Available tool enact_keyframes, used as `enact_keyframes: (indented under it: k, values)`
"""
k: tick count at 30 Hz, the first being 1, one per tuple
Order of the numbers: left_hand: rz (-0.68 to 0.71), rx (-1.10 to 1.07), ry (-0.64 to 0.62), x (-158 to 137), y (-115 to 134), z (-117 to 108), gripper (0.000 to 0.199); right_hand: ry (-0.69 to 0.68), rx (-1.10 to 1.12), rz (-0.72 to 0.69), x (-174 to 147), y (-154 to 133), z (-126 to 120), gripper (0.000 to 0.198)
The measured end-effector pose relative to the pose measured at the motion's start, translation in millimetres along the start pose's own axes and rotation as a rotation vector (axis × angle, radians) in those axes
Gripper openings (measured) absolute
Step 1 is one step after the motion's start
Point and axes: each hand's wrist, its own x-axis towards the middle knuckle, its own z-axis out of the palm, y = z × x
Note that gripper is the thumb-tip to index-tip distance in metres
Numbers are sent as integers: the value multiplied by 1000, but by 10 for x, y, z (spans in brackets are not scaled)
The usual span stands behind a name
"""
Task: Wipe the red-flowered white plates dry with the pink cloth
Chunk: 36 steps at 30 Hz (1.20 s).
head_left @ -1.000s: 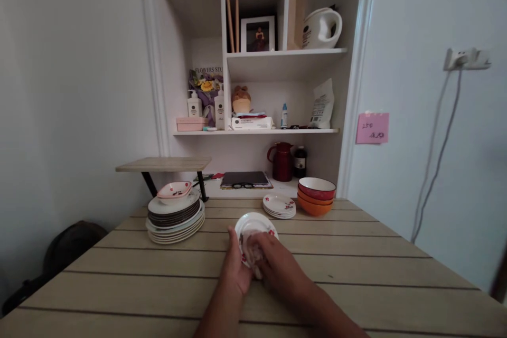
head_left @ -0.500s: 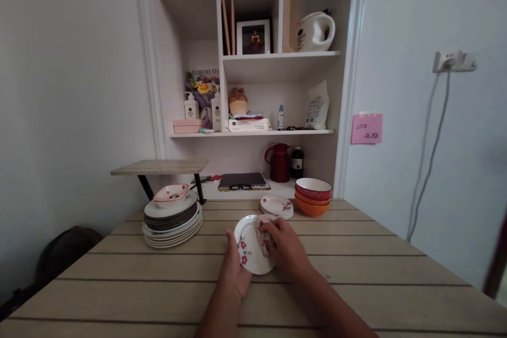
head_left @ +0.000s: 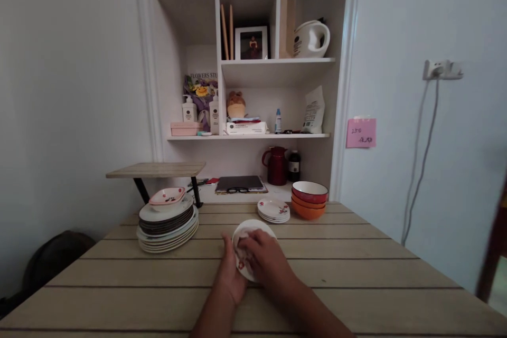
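Note:
A small white plate (head_left: 261, 226) with red flowers is tilted up over the near part of the table. My left hand (head_left: 231, 273) holds it by the left and lower edge, thumb up along the rim and the other fingers hidden underneath. Pressed against the left half of the plate's face is a crumpled pale pink cloth (head_left: 242, 248), pinched in the closed fingers of my right hand (head_left: 266, 260). That hand covers much of the plate and some of its flowers.
Beyond the plate lies a short stack of small flowered plates (head_left: 273, 209), beside several stacked bowls (head_left: 309, 200). To the left, a tall pile of plates (head_left: 168, 224) carries a square dish (head_left: 167, 196). A small raised shelf (head_left: 156, 170) stands behind it.
My right hand has slid the cloth leftward across the plate, from its right side to its left. The left hand keeps its hold. The view has shifted slightly.

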Motion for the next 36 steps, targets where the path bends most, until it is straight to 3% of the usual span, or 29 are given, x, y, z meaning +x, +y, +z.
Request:
enact_keyframes:
  k: [6,11,15,20,23,28,32,36]
  values:
    - [69,-66,5,85,-43,-39,64,89,-73,159,95,301,-98,39]
    - [55,-84,82,81,-29,-51,67,-34,27,261,-97,391,-85,24]
    - [47,-48,91,30,-8,-13,69,-151,88,143,-200,176,-58,26]
    - [-43,12,15,-2,6,-6,82,-198,181,-29,-196,-7,-47,32]
    - [-14,31,-5,16,2,5,81,-209,197,51,-162,102,-83,32]
    - [7,9,22,19,-17,52,69,-73,135,217,-109,313,-149,36]
    - [-21,-8,26,2,-24,68,71,-42,63,286,-124,300,-159,33]
    - [-19,-33,-4,0,-26,58,74,-113,-16,269,-200,192,-140,19]
